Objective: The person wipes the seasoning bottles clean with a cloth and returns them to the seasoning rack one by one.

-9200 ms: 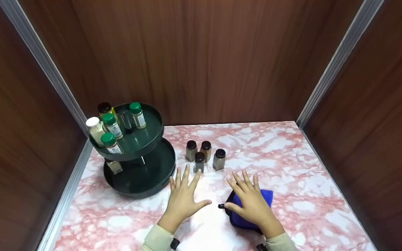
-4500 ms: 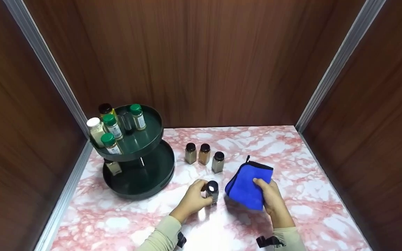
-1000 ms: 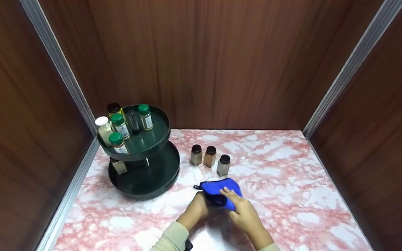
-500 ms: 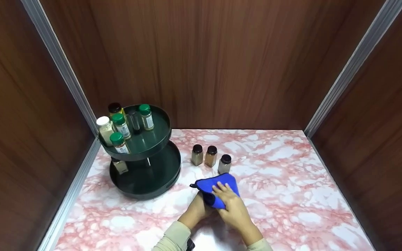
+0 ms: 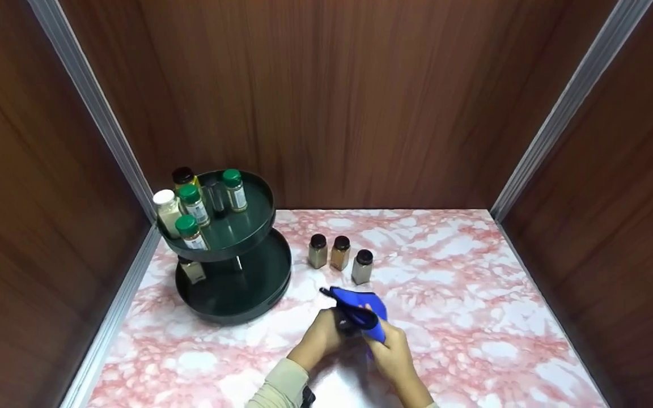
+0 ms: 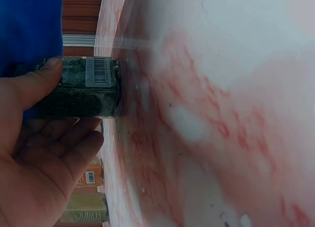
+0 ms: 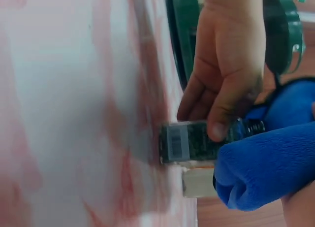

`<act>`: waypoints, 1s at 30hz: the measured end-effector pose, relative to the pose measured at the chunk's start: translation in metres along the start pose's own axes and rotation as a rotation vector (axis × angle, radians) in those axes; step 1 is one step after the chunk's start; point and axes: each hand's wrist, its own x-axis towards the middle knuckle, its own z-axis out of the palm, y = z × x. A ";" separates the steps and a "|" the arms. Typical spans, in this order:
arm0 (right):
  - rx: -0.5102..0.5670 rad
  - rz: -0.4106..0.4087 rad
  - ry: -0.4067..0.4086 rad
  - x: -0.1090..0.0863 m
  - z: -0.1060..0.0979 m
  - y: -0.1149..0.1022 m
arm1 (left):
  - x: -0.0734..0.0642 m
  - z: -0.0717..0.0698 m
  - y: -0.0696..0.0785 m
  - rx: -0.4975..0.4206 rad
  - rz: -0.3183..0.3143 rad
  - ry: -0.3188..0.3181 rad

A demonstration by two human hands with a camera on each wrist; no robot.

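My left hand (image 5: 325,331) grips a small square glass spice jar with dark green contents (image 6: 78,94), thumb on one side and fingers on the other. The jar stands about upright, its barcode end close over the table, as the left wrist view shows. A blue cloth with black edging (image 7: 270,163) is in my right hand (image 5: 393,354), folded into a roll beside the jar's upper part. In the head view the cloth hides most of the jar. Just beyond the hands stand three dark-capped spice jars, the nearest with greyish contents (image 5: 362,270).
To the left is a dark green two-tier round rack (image 5: 247,294). Its upper tier carries several bottles, among them a white-capped one (image 5: 168,212); a jar (image 5: 193,272) sits on the lower tier. Brown wood-grain panels (image 5: 326,113) enclose the marbled table (image 5: 445,272) on three sides.
Earlier both hands were spread over the table; since then the left took the dark jar and the right the cloth. In the last half second the cloth has tilted and its fold shows more.
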 end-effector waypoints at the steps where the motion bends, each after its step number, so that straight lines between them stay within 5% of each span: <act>1: 0.033 0.057 0.025 0.000 0.002 -0.002 | 0.000 0.000 -0.001 -0.021 -0.022 -0.001; 6: 0.282 0.356 0.155 0.005 0.009 -0.008 | 0.000 0.000 -0.001 -0.162 -0.069 -0.032; 10: 0.478 0.513 0.238 0.019 0.015 -0.005 | -0.001 -0.001 0.000 -0.261 -0.091 -0.044; 15: 0.623 0.622 0.272 0.028 0.020 0.012 | -0.001 -0.001 0.003 -0.261 -0.114 -0.034; 21: 0.719 0.734 0.308 0.016 0.026 0.030 | -0.002 -0.001 0.005 -0.224 -0.127 -0.010; 30: 0.731 0.797 0.365 0.004 0.010 0.002 | -0.003 -0.001 0.005 -0.241 -0.137 -0.042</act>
